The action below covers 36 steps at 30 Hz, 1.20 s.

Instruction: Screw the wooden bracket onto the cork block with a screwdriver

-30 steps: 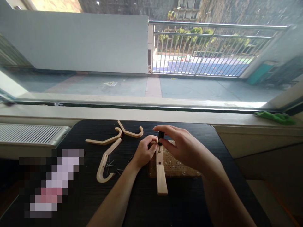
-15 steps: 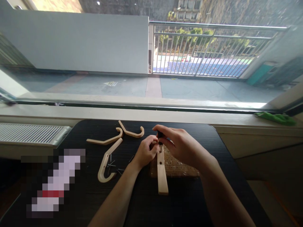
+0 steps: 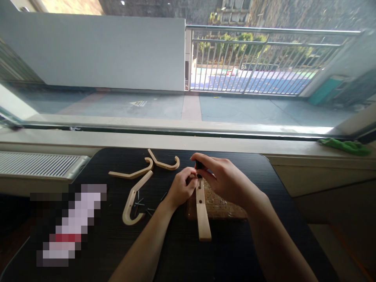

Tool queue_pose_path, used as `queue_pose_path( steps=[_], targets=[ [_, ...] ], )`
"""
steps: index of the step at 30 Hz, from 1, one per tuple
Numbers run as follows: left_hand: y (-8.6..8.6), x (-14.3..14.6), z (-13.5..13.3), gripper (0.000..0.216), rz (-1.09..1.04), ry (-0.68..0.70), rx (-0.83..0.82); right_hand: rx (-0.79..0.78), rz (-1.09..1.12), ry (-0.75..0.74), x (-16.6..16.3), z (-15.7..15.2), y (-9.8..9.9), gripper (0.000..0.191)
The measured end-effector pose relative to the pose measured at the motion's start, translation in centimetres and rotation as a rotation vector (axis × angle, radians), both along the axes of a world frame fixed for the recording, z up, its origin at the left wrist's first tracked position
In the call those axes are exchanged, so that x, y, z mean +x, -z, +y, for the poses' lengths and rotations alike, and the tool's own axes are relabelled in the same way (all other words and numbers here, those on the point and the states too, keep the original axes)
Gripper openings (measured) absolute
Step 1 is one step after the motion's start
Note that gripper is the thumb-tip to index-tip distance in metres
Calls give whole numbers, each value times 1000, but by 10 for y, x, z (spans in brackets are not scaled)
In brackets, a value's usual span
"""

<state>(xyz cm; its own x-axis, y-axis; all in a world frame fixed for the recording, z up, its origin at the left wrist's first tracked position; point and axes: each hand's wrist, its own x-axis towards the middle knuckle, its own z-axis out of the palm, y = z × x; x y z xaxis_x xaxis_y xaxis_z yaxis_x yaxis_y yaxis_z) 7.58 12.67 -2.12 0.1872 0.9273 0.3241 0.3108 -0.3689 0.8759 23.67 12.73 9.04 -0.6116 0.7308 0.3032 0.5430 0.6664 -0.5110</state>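
Note:
My right hand (image 3: 227, 176) is closed round the black handle of what looks like a short screwdriver (image 3: 199, 165), held upright over the far end of a pale wooden hook (image 3: 203, 219). Beside it, my left hand (image 3: 183, 188) is closed with its fingertips at that same far end, steadying the wood. Two dark holes show along the hook, and its near end sticks out over the table. Beneath the hook lies a brown board (image 3: 226, 207) with many small holes and shiny clear wrap. The screwdriver's tip is hidden by my fingers.
Left of my hands, wooden hooks (image 3: 129, 203) lie on the black table (image 3: 235, 250), with several loose screws (image 3: 139, 203) among them. A blurred-out pale object (image 3: 70, 223) is farther left. Behind the table run a window sill (image 3: 176, 141), a radiator (image 3: 41, 164) and a green cloth (image 3: 343, 147).
The near end of the wooden hook has swung slightly right. Both hands keep their grip in nearly the same place, and the view has shifted a little.

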Motion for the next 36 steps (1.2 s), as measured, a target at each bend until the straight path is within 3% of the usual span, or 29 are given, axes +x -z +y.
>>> queue_pose_path(
  steps=[17,27,36],
  targets=[
    [-1,0,0,12,-4,5,-19,16,35,16,4,-19,8,24],
    [0,-1,0,10,-15,-8,-13,186,51,-23,2,-31,16,28],
    [0,-2,0,14,-16,-6,-12,156,-18,76,5,-27,10,20]
  ],
)
